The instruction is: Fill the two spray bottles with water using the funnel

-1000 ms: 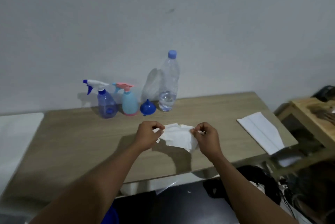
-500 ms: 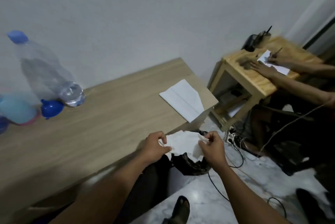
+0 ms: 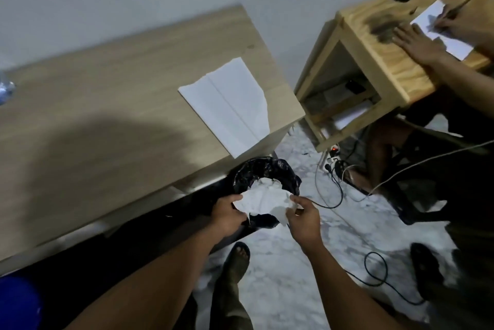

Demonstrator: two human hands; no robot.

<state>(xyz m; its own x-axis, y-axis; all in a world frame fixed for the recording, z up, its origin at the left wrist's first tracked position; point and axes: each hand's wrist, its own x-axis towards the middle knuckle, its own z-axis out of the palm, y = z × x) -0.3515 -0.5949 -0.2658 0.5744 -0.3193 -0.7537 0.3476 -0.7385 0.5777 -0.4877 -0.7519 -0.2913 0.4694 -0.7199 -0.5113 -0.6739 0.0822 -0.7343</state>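
One head-worn view, aimed steeply down and rolled sideways; the tabletop [image 3: 120, 105] slants across the left, its front right corner near centre; the left hand [image 3: 230, 213] and right hand [image 3: 304, 218], pinching a crumpled tissue [image 3: 263, 201], lie close below; floor [image 3: 280, 289] fills the lower right.

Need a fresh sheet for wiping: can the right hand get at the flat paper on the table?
Probably, once freed: right hand pinches the crumpled tissue over the bin; nothing blocks the flat paper.

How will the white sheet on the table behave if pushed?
Probably floppy and light: the white sheet lies thin and creased on the table. Likely slides easily; it reaches the table's edge, so a push might send it off.
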